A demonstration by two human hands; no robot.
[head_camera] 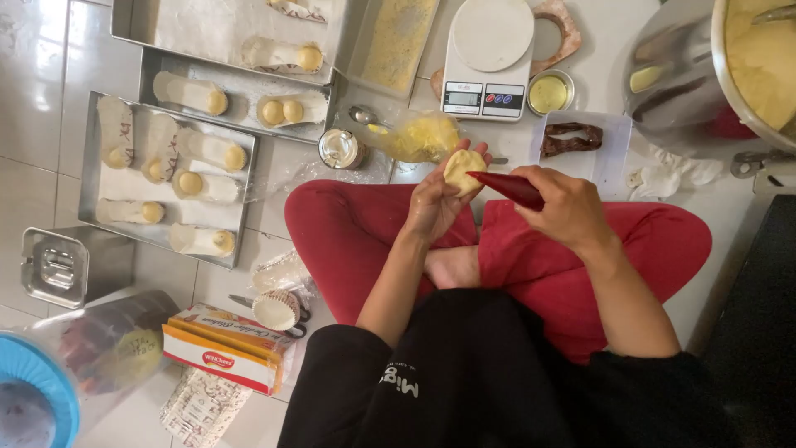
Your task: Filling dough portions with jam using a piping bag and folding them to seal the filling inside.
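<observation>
Left hand (435, 203) cups soft, sticky-looking dough (461, 168), fingers curled beneath; at three o'clock, right hand (568, 207) fingers pinch a pliable red piping bag (507, 188).

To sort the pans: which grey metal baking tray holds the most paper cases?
The lowest, leftmost grey metal baking tray holds the most; the other two trays hold fewer.

We see a black long-sleeved top, sleeves pushed up past the elbows, small white lettering on the front. Red trousers, loose fit. Bare foot (452, 267). Left hand (435, 203) and right hand (568, 207): no gloves, no rings visible.
</observation>
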